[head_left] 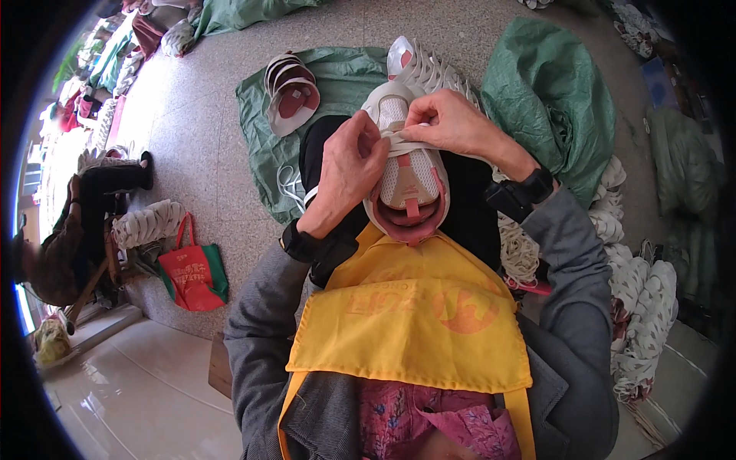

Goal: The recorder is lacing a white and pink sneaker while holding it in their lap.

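A white and pink sneaker (409, 184) rests on my lap, toe pointing away, above a yellow apron (406, 322). My left hand (349, 165) pinches the white lace at the shoe's left side. My right hand (448, 123) grips the lace (414, 146) over the upper eyelets from the right. Both hands meet at the front of the shoe. Black bands sit on both wrists.
Green sacking (337, 84) on the floor carries a stack of pink and white shoes (291, 92) and a row of shoes (429, 69). A larger green sack (552, 100) lies right. White shoe piles (636, 307) are at right. A red bag (192, 272) and a seated person (77, 222) are left.
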Demonstrator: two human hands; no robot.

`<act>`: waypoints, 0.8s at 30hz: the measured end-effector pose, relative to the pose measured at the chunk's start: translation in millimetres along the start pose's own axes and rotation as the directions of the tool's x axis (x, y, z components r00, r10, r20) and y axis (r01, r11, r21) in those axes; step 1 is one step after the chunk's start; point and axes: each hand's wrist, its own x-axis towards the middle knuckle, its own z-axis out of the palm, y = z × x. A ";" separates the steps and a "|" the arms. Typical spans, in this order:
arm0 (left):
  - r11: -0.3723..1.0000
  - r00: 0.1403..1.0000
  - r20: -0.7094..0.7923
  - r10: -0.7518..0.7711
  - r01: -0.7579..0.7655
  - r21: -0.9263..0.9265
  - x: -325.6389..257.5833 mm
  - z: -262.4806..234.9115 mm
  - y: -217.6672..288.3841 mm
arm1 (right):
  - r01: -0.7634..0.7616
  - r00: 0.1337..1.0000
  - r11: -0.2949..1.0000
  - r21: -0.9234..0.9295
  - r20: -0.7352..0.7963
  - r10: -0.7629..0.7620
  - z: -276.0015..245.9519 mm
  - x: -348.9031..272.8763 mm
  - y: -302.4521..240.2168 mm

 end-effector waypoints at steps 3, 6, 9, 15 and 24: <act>1.000 1.000 -0.005 0.004 -0.004 0.023 0.3 1.9 0.8 | -0.058 0.992 0.967 0.247 0.120 0.029 -2.9 5.2 2.0; 0.999 1.000 -0.015 0.000 0.001 0.042 -0.7 1.6 0.6 | -0.162 0.985 0.622 0.766 0.165 0.053 3.1 -2.2 -12.2; 0.999 1.000 0.005 0.006 -0.006 0.033 -1.1 -1.5 5.6 | -0.142 0.988 0.472 0.870 0.097 0.119 12.1 -12.1 -8.4; 0.986 0.982 0.142 -0.124 0.138 -0.096 -3.5 -16.6 8.5 | -0.087 0.987 0.481 0.872 0.011 0.160 13.2 -37.8 5.5; 0.938 0.969 0.213 -0.127 0.187 -0.292 -5.0 -21.6 -4.4 | -0.023 0.990 0.613 0.789 -0.065 0.121 25.9 -43.8 6.1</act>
